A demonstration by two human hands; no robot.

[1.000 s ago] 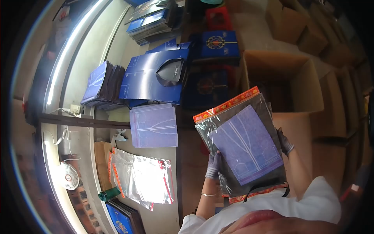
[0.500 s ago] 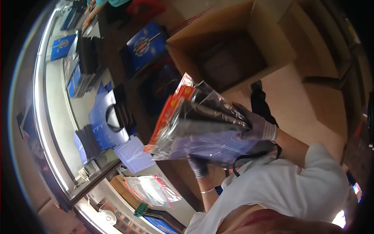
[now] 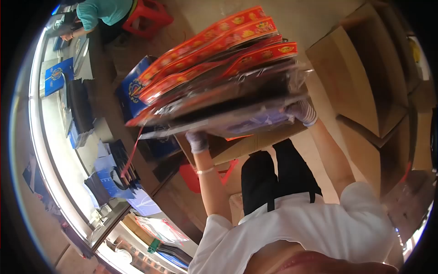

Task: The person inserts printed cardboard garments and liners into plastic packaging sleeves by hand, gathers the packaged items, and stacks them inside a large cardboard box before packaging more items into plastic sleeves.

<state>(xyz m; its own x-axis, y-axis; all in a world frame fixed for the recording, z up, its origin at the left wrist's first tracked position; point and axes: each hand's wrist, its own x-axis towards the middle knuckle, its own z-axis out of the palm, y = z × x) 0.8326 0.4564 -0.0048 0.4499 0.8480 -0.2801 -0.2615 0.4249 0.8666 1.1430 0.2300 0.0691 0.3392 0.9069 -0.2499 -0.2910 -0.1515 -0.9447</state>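
A thick stack of clear plastic packets (image 3: 228, 102) with red-and-yellow header strips (image 3: 219, 59) is held out in front of me, over a cardboard box (image 3: 246, 148) whose near edge shows beneath. My left hand (image 3: 198, 140), in a grey glove, grips the stack's near left edge, its fingertips hidden under it. On the right, my right hand (image 3: 302, 112), gloved too, holds the other end. Dark contents and a purple sheet (image 3: 260, 119) show through the plastic. The stack is tilted and partly blurred.
A person in a teal top (image 3: 107, 10) works at the upper left beside a red stool (image 3: 147, 18). Along the left bench lie blue folders (image 3: 59, 75) and purple sheets (image 3: 145, 202). Open cardboard boxes (image 3: 351, 77) stand at the right. A red stool (image 3: 189, 178) shows below.
The view has turned away from the bench towards the floor and boxes. My hands have brought the packets out over the box, and several red header strips now show fanned out.
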